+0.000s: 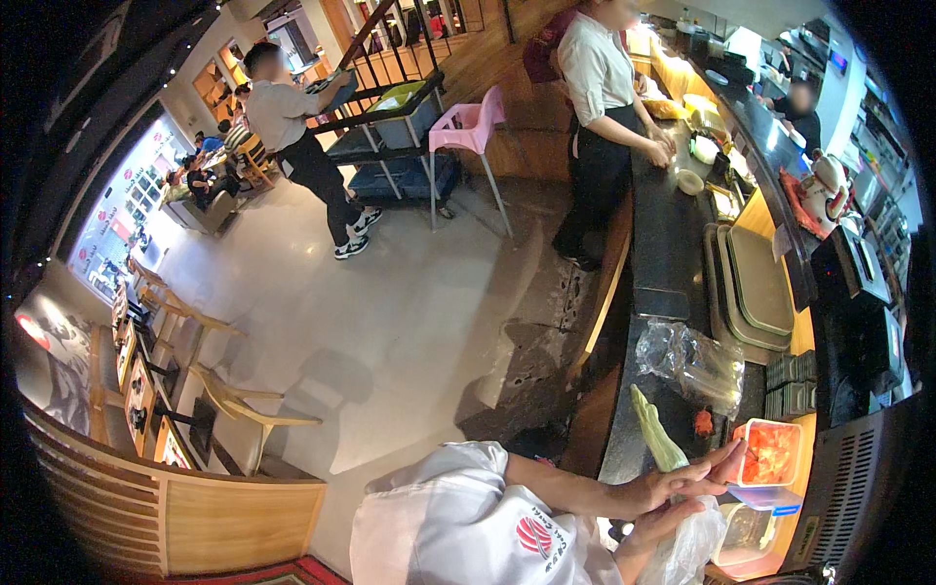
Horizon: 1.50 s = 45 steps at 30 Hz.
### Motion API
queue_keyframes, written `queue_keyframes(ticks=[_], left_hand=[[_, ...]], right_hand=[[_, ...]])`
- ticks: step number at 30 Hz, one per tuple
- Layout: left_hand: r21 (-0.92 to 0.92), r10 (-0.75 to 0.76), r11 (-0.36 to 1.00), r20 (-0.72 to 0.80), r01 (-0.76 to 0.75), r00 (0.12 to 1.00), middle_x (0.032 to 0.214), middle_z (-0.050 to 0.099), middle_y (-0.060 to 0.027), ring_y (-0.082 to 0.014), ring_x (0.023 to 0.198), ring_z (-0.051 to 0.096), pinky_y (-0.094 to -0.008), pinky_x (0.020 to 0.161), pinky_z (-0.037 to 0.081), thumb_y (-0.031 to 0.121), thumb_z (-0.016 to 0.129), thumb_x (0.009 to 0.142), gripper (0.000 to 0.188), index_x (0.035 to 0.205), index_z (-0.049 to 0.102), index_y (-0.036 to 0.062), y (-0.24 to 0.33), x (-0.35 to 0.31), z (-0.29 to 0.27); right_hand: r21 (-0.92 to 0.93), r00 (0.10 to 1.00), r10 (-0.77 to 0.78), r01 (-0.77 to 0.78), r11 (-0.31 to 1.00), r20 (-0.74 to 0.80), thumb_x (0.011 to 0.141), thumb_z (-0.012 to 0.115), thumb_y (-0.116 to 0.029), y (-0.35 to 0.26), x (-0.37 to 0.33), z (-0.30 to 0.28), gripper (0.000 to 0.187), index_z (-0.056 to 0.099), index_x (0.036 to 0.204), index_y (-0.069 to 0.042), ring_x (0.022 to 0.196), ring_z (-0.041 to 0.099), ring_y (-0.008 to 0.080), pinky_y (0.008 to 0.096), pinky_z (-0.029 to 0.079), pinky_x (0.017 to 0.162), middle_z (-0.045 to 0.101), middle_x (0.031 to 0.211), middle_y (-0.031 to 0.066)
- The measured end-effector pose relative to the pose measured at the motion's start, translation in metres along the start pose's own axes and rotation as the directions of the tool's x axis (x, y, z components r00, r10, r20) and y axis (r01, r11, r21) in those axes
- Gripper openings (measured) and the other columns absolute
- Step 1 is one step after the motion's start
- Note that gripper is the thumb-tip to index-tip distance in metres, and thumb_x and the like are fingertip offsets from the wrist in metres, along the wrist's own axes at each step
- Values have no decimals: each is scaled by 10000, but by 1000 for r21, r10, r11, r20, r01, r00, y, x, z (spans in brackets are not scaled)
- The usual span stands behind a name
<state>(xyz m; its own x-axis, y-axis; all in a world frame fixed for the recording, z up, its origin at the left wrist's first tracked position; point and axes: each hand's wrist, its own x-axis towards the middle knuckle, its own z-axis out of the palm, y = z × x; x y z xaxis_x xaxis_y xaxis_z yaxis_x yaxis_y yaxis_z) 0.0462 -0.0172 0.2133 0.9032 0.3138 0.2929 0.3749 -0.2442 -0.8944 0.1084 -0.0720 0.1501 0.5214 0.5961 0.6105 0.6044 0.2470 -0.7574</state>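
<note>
Above the counter's near end, my left hand (682,480) reaches across with its fingers stretched toward an orange-filled tub (769,451). Just below it, my right hand (665,526) is closed on a crumpled clear plastic bag (694,548), which hangs past my fingers. A long pale green strip (658,429), perhaps thin plastic, runs from the counter to beneath my left hand, where its end is hidden. Below the orange tub sits a clear tub (747,532). A small orange-red lump (703,423) lies on the counter beside the strip.
A clear plastic packet (689,364) rests on the dark counter (667,253). Stacked trays (751,283) and small stacked dishes (788,387) line its far side. A co-worker (604,88) stands farther along; another person (302,127) is by a cart (390,132) and a pink high chair (470,127).
</note>
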Motion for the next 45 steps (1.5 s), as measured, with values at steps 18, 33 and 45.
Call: queue_keyframes(ticks=[18,33,45], left_hand=[[891,463,-293,-185,347,867,1402,629,-108,-72,1143,595,-208,916,489,286,484,1054,370,1165,684,-6,-28,-15,52],[610,440,385,-781,693,443,1247,698,-50,-262,1378,447,-367,1196,311,208,404,1021,631,393,443,157,34,45,44],[550,508,535,-816,642,276,1223,712,-156,-272,1221,602,-389,1092,444,193,453,1016,585,435,421,134,51,73,61]], right_hand=[[-175,996,67,-56,983,54,1061,494,-506,-48,-11,-18,460,659,881,-116,1566,160,429,572,77,1244,338,1645,200],[-177,798,467,-558,811,-381,986,607,-536,-98,-24,-2,496,642,756,-98,1563,145,481,589,7,1236,359,1625,241],[51,569,693,-756,653,-443,944,722,-298,-106,-17,12,258,685,771,-111,1571,156,432,586,-2,1251,321,1633,235]])
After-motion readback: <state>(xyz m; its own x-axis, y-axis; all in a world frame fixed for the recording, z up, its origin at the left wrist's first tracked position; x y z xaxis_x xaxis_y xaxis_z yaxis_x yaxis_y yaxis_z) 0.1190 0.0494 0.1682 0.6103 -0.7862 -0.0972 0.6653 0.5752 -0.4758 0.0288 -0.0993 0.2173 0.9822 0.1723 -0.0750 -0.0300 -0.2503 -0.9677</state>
